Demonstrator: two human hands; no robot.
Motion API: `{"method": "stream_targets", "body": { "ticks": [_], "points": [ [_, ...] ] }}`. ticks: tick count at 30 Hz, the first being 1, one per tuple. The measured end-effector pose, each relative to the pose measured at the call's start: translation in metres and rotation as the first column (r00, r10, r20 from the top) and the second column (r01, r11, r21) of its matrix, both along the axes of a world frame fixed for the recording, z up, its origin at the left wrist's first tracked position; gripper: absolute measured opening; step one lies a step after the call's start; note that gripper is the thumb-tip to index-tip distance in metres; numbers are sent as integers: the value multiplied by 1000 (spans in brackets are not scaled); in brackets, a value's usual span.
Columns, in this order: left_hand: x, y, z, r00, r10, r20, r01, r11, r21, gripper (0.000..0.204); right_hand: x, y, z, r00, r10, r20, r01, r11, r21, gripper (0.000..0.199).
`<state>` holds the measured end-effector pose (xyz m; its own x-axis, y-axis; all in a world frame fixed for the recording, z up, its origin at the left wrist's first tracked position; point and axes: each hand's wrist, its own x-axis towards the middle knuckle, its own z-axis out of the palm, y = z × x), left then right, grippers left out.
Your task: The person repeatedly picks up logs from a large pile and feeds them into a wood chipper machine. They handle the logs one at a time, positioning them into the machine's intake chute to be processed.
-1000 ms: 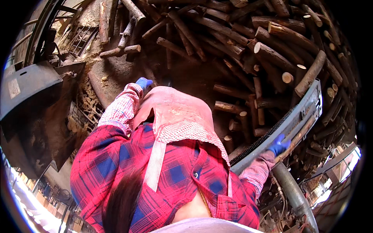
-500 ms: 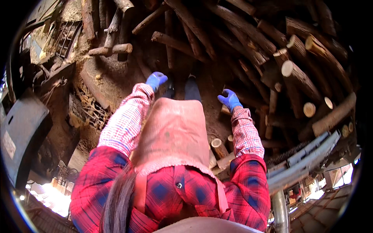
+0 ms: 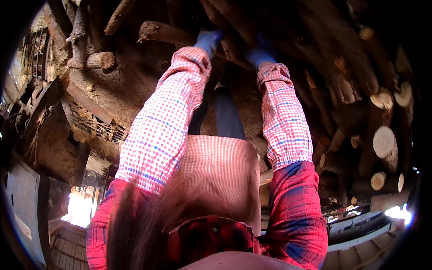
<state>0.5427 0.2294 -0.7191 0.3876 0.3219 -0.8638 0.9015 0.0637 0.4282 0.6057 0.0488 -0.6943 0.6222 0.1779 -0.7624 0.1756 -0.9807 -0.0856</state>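
Both my arms stretch forward over the log pile, in pink checked sleeve covers and blue gloves. My left hand (image 3: 208, 40) is at the end of a short log (image 3: 164, 33) and beside a slanting log (image 3: 231, 47). Its fingers are blurred, so its grip does not show. Just right of that slanting log, my right hand (image 3: 261, 51) reaches into deep shadow near a thicker log (image 3: 237, 18). Dark and blur hide its fingers, and whether either hand touches a log I cannot make out.
Cut logs with pale ends (image 3: 384, 141) are heaped on the right. More logs (image 3: 92, 60) lie at the far left on dusty ground (image 3: 121, 96). A grey metal panel (image 3: 24, 193) stands at the left, and a metal rail (image 3: 360, 234) runs at the lower right.
Both hands have reached farther forward and closer together, up to the logs ahead. The view has tipped with my body, and the logs on the right appear nearer.
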Motion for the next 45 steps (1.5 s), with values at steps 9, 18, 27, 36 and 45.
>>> {"method": "stream_targets", "body": {
  "ticks": [9, 18, 27, 36, 45],
  "points": [
    [-54, 3, 30, 948, 291, 128, -172, 809, -562, 33, -19, -40, 12, 996, 45, 72, -61, 969, 238, 91],
    [-49, 25, 326, 801, 461, -383, -582, 447, -679, 41, -44, -19, 348, 155, -228, -961, 988, 49, 148, 60],
    [-174, -65, 555, 932, 316, -180, -347, 627, -698, 45, -234, -90, 548, 220, -607, -764, 859, -251, 447, 61],
    [-203, -119, 646, 914, -145, 379, 401, 475, -783, 47, -343, -94, 686, 79, -558, -826, 416, -735, 536, 62],
    [-230, -317, 830, 464, -134, 876, 886, 80, -457, 39, -489, -202, 867, -285, -954, -90, -268, -11, 963, 89]
  ]
}}
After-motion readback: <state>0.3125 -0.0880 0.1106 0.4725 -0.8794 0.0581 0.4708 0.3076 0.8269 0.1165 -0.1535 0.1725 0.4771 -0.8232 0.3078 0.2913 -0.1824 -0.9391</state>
